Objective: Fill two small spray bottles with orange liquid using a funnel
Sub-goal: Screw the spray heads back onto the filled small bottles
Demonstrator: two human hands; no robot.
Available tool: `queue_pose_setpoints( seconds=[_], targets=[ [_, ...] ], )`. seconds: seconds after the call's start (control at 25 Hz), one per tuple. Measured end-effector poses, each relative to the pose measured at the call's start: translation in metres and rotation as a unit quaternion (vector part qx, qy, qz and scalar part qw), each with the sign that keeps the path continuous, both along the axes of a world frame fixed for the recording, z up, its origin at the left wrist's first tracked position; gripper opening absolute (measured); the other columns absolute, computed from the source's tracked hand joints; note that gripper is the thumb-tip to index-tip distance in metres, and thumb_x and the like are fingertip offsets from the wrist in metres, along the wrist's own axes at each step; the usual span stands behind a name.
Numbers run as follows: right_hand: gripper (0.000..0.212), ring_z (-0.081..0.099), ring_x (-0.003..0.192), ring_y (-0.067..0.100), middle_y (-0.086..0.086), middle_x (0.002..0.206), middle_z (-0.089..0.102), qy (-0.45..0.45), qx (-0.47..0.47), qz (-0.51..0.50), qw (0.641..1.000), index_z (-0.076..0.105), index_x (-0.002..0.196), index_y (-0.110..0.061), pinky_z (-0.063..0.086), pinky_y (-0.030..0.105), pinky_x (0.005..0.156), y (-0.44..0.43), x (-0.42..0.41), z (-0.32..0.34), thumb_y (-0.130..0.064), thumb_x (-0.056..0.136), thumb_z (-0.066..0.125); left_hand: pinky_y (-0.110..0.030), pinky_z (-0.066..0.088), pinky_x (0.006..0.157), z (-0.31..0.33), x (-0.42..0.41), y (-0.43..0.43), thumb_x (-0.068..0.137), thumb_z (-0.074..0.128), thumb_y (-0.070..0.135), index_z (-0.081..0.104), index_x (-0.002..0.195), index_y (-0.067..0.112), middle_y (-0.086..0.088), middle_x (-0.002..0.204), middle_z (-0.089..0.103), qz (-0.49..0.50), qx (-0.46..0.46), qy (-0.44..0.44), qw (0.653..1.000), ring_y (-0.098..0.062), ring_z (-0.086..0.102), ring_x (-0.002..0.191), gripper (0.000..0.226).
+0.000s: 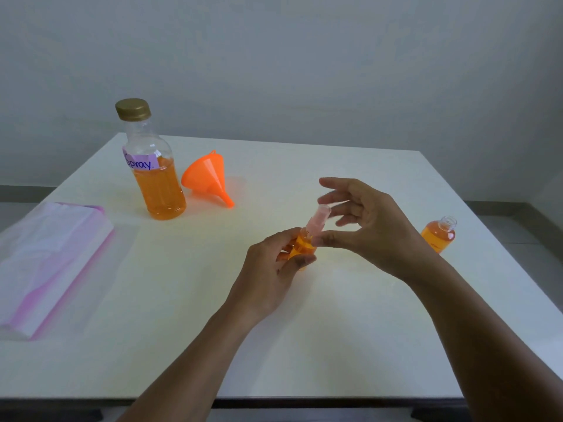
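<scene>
My left hand [271,271] grips a small spray bottle [302,245] full of orange liquid, held just above the middle of the white table [304,330]. My right hand [365,226] pinches the base of its pale pink spray top [318,219] with thumb and forefinger, the other fingers spread. A second small bottle [440,234], also filled with orange liquid and with no cap on, stands at the right behind my right wrist. The orange funnel [208,178] lies on its side at the back left, next to the large bottle [152,166].
The large bottle has a gold cap, a "Spray" label and is about half full of orange liquid. A pink and white plastic bag [51,263] lies flat at the left edge. A grey wall rises behind the table.
</scene>
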State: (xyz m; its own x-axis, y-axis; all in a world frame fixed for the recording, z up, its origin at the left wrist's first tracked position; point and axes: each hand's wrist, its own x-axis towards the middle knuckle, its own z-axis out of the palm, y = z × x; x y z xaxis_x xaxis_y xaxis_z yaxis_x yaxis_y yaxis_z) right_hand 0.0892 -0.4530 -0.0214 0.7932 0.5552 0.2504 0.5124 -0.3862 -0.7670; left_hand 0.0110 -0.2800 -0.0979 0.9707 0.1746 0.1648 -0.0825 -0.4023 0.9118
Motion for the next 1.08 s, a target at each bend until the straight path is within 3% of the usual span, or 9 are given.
queue_pose_setpoints(
  seconds=[0.12, 0.2, 0.28, 0.4, 0.52, 0.64, 0.8, 0.96, 1.08],
  targets=[
    [0.072, 0.072, 0.105, 0.001, -0.017, 0.118, 0.073, 0.022, 0.025, 0.038, 0.999, 0.055, 0.143, -0.025, 0.059, 0.018, 0.088, 0.0, -0.001, 0.001, -0.023, 0.077, 0.083, -0.032, 0.055, 0.093, 0.001, 0.001, 0.002, 0.089, 0.069, 0.035, 0.066, 0.122, 0.029, 0.011, 0.108, 0.069, -0.008, -0.002, -0.013, 1.0, -0.01, 0.066, 0.101, 0.034],
    [0.07, 0.073, 0.092, 0.003, -0.02, 0.098, 0.076, -0.004, 0.005, 0.003, 1.0, 0.059, 0.136, -0.031, 0.061, 0.02, 0.081, -0.001, -0.002, 0.0, -0.037, 0.072, 0.085, -0.03, 0.053, 0.092, 0.0, 0.001, 0.003, 0.089, 0.069, 0.035, 0.065, 0.122, 0.03, 0.011, 0.106, 0.067, -0.02, 0.001, -0.013, 1.0, -0.009, 0.063, 0.102, 0.034],
    [0.078, 0.071, 0.089, 0.004, -0.023, 0.102, 0.072, -0.031, -0.039, -0.02, 0.999, 0.057, 0.135, -0.037, 0.061, 0.019, 0.075, -0.004, 0.0, 0.002, -0.053, 0.064, 0.084, -0.023, 0.05, 0.088, 0.0, 0.001, 0.004, 0.09, 0.067, 0.039, 0.063, 0.124, 0.032, 0.01, 0.105, 0.065, -0.021, 0.016, -0.012, 1.0, -0.008, 0.06, 0.103, 0.036],
    [0.06, 0.069, 0.105, 0.0, -0.022, 0.121, 0.069, -0.031, -0.036, 0.012, 0.999, 0.06, 0.135, -0.034, 0.059, 0.016, 0.086, -0.01, 0.003, 0.004, -0.028, 0.08, 0.085, -0.011, 0.041, 0.077, 0.0, 0.002, 0.007, 0.09, 0.066, 0.039, 0.063, 0.125, 0.031, 0.009, 0.1, 0.06, -0.021, 0.036, -0.016, 0.999, -0.004, 0.057, 0.094, 0.036],
    [0.031, 0.072, 0.088, 0.001, -0.014, 0.09, 0.076, -0.054, -0.041, -0.008, 0.998, 0.072, 0.114, -0.03, 0.06, 0.018, 0.077, -0.005, -0.002, 0.001, -0.032, 0.085, 0.08, -0.01, 0.039, 0.075, -0.001, 0.003, 0.009, 0.091, 0.067, 0.035, 0.063, 0.124, 0.03, 0.009, 0.098, 0.058, -0.026, 0.041, -0.023, 0.999, -0.004, 0.056, 0.091, 0.034],
    [0.047, 0.069, 0.077, 0.003, -0.013, 0.084, 0.073, -0.062, -0.098, -0.053, 0.992, 0.066, 0.114, -0.036, 0.057, 0.017, 0.065, -0.004, -0.001, 0.001, -0.06, 0.075, 0.077, -0.015, 0.045, 0.079, -0.002, 0.002, 0.007, 0.091, 0.066, 0.035, 0.063, 0.126, 0.028, 0.009, 0.102, 0.059, -0.031, 0.038, -0.018, 0.999, -0.006, 0.057, 0.096, 0.036],
    [0.036, 0.069, 0.094, 0.001, -0.019, 0.101, 0.072, -0.049, -0.101, 0.013, 0.994, 0.071, 0.116, -0.033, 0.06, 0.02, 0.082, -0.012, 0.002, 0.0, -0.024, 0.084, 0.083, -0.021, 0.049, 0.082, -0.001, 0.003, 0.007, 0.091, 0.068, 0.033, 0.064, 0.125, 0.028, 0.009, 0.102, 0.059, -0.034, 0.023, -0.028, 0.999, -0.008, 0.057, 0.097, 0.035],
    [0.012, 0.063, 0.069, 0.011, -0.009, 0.071, 0.07, -0.067, -0.162, -0.048, 0.983, 0.077, 0.087, -0.025, 0.05, 0.027, 0.055, -0.006, 0.002, -0.006, -0.037, 0.088, 0.077, -0.014, 0.042, 0.076, -0.003, 0.002, 0.006, 0.091, 0.068, 0.032, 0.065, 0.124, 0.027, 0.014, 0.097, 0.056, -0.045, 0.046, -0.031, 0.997, -0.007, 0.056, 0.093, 0.034],
    [0.019, 0.067, 0.072, 0.012, -0.006, 0.078, 0.074, -0.045, -0.162, -0.045, 0.985, 0.076, 0.092, -0.025, 0.054, 0.027, 0.061, -0.007, 0.002, -0.001, -0.042, 0.087, 0.076, -0.011, 0.038, 0.073, -0.002, 0.001, 0.007, 0.092, 0.067, 0.031, 0.066, 0.123, 0.027, 0.015, 0.093, 0.056, -0.046, 0.036, -0.032, 0.998, -0.006, 0.055, 0.089, 0.032]
  ],
)
